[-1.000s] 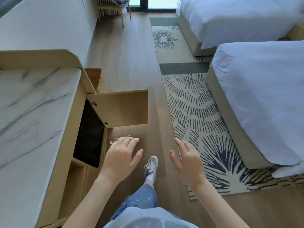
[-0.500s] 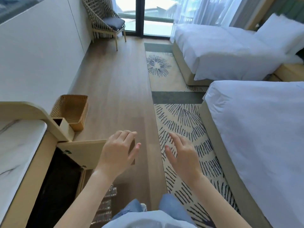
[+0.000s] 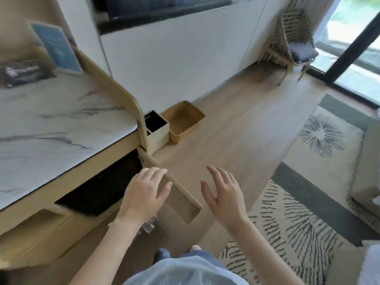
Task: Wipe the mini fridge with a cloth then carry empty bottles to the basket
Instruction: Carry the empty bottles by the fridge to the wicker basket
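The black mini fridge (image 3: 102, 188) sits in the cabinet under the marble counter (image 3: 53, 128). The wooden cabinet door (image 3: 181, 200) swings out over the floor. My left hand (image 3: 144, 192) hovers with relaxed fingers over the door's top edge, holding nothing. My right hand (image 3: 222, 194) is spread open in the air to the right of the door. A clear empty bottle (image 3: 148, 226) lies on the floor, partly hidden below my left wrist. The woven basket (image 3: 185, 120) stands on the floor by the wall. No cloth is in view.
A cream box with a black inside (image 3: 157, 130) stands between the cabinet and the basket. A blue card (image 3: 57, 50) and a dark tray (image 3: 22, 73) sit on the counter. A chair (image 3: 292, 44) stands by the window. A patterned rug (image 3: 298, 202) covers the floor at right.
The view has swung left, toward the counter and wall; the beds have left the frame. Both hands stay open and raised, the left one now above the cabinet door's edge.
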Motion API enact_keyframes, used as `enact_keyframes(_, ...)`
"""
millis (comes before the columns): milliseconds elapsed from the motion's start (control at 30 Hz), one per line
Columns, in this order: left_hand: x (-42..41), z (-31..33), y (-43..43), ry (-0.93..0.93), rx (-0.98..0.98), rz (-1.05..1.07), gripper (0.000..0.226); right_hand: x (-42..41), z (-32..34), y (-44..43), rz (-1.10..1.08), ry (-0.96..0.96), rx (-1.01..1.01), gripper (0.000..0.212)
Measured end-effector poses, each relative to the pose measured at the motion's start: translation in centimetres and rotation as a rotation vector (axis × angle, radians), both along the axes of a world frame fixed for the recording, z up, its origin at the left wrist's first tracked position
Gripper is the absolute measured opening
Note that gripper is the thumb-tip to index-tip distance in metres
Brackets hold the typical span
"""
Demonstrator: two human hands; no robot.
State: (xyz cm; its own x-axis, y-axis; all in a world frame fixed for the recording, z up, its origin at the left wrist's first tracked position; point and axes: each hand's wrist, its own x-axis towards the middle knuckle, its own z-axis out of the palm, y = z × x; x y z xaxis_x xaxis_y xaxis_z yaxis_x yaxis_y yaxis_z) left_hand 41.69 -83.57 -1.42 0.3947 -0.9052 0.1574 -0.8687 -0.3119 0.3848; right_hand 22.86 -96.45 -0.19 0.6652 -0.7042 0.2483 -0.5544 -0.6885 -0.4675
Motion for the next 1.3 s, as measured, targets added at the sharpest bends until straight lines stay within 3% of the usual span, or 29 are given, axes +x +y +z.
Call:
enact_keyframes(333, -2.7, 0.1, 9.1, 0.038, 0.081, 0.708, 0.051, 9.0, -1.0, -2.5, 0.644, 0.074, 0.069, 0.042)
enact_keyframes(500, -3.5, -1.9, 13.5, 0.084, 0.110, 0.896, 0.049, 12.2, -3.1, 0.4, 0.777, 0.126, 0.143, 0.042)
enact_keyframes(733, 0.5, -8.2, 18.0, 0.189, 0.091, 0.980, 0.040, 16.7, -10.6, 4.9, 0.714, 0.132, 0.178, 0.036)
enact_keyframes(967, 5.1, -21.3, 19.0, 0.254, 0.101, 0.949, 0.028, 20.7, -23.9, 7.4, 0.647, 0.161, 0.178, 0.032)
enact_keyframes(1300, 8.5, -52.6, 13.6, 0.394, 0.019, 0.976, 0.033, 24.0, -55.6, 3.9, 0.588, 0.262, 0.205, 0.039)
